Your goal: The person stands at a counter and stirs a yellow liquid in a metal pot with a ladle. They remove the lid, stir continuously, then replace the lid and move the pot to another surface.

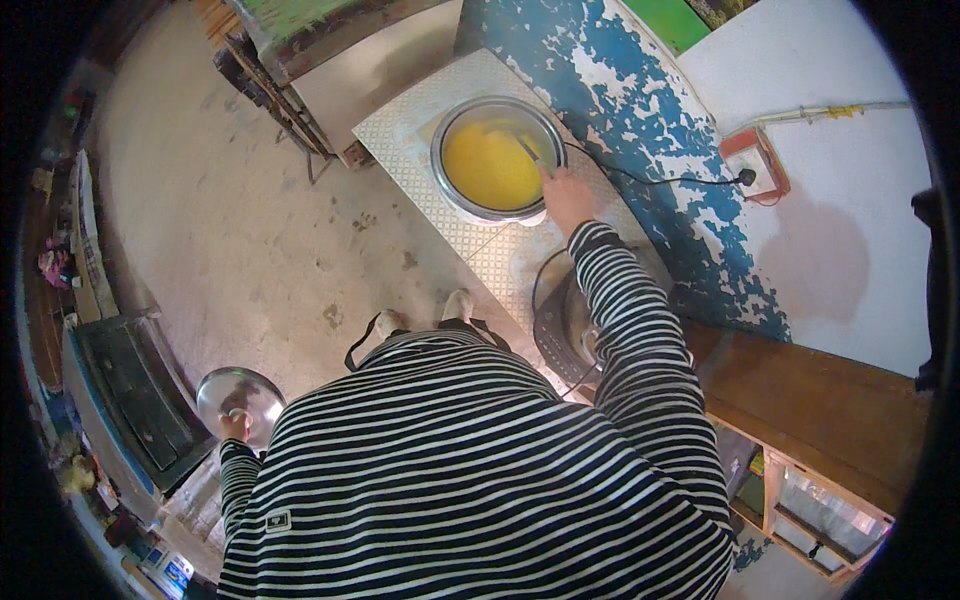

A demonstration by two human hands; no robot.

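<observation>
In the head view a round metal pot (pixel 443 180) holds yellow liquid (pixel 487 166), which looks thick like a porridge or soup. My right hand (pixel 570 199) grips the handle of a metal ladle (pixel 527 148) at the pot's right rim. The ladle's bowl dips into the yellow liquid and is partly hidden by it. Down at my left side, my left hand (pixel 235 425) holds a shiny round metal lid (pixel 251 390) by its knob, well away from the pot. The pot stands on a patterned, tile-topped counter (pixel 401 135).
A dark perforated basket or cooker (pixel 553 334) sits under my right forearm, partly hidden. A black cord (pixel 652 180) runs from the pot area to a wall socket (pixel 754 166). A wooden cabinet (pixel 810 405) is at the right, a dark chest (pixel 139 397) at the left.
</observation>
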